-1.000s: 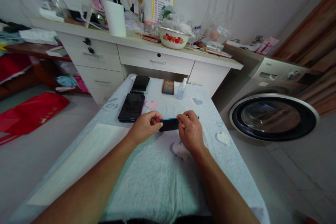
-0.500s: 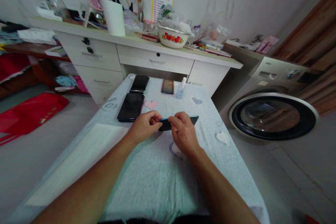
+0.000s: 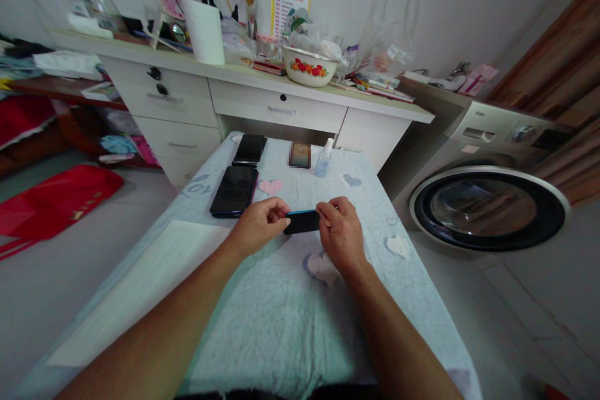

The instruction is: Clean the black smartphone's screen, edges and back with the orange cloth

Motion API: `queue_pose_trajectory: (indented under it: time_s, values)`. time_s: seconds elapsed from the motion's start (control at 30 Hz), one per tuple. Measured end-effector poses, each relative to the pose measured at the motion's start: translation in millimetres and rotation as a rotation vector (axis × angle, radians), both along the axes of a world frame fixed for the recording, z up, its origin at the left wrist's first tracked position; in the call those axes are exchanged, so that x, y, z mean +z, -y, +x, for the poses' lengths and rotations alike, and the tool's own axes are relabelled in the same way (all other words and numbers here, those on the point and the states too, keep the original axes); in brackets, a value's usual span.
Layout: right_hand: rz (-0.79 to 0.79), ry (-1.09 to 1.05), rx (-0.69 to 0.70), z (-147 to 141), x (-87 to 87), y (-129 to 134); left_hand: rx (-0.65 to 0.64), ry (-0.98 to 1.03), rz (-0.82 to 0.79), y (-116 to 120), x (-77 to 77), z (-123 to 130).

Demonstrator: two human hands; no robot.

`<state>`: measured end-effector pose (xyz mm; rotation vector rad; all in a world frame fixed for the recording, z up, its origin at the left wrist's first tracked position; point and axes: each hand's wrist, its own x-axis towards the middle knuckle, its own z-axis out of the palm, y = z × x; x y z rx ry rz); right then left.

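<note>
A person's left hand (image 3: 263, 220) pinches the left end of a phone (image 3: 302, 222) between thumb and fingers above the middle of a cloth-covered table (image 3: 272, 331), its dark face toward the wearer and its blue edge uppermost. The right hand (image 3: 342, 231), fingers curled in, meets the phone's upper edge and covers its right end; whether it grips cannot be told. Whether the phone touches the cloth is also unclear. Just beyond the left hand lies a black tablet (image 3: 234, 191), with a second dark device (image 3: 250, 149) behind it. Toward the far edge, a card (image 3: 300, 155), its face blurred, lies near an upright clear bottle (image 3: 323, 159) with a white cap. A pale strip (image 3: 145, 290) runs along the table's left side. Behind, a flowered bowl (image 3: 309, 67) sits on a white cabinet (image 3: 281, 106); at right stands a washing machine (image 3: 478, 122).
</note>
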<state>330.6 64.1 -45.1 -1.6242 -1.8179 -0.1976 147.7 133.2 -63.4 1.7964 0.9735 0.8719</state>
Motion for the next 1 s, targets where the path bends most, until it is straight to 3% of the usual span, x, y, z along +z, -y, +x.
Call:
queue_pose_trajectory:
  time_s: [0.23, 0.77, 1.0]
  values:
    - [0.0, -0.027, -0.022, 3, -0.5, 0, 0.006, -0.006, 0.007, 0, -0.1, 1]
    - [0.026, -0.009, 0.16, -16, -4.9, 0, -0.015, -0.008, 0.008, 1, 0.2, 1]
    - [0.002, -0.02, 0.158, -14, -2.4, 0, -0.011, -0.01, 0.002, 1, 0.6, 2]
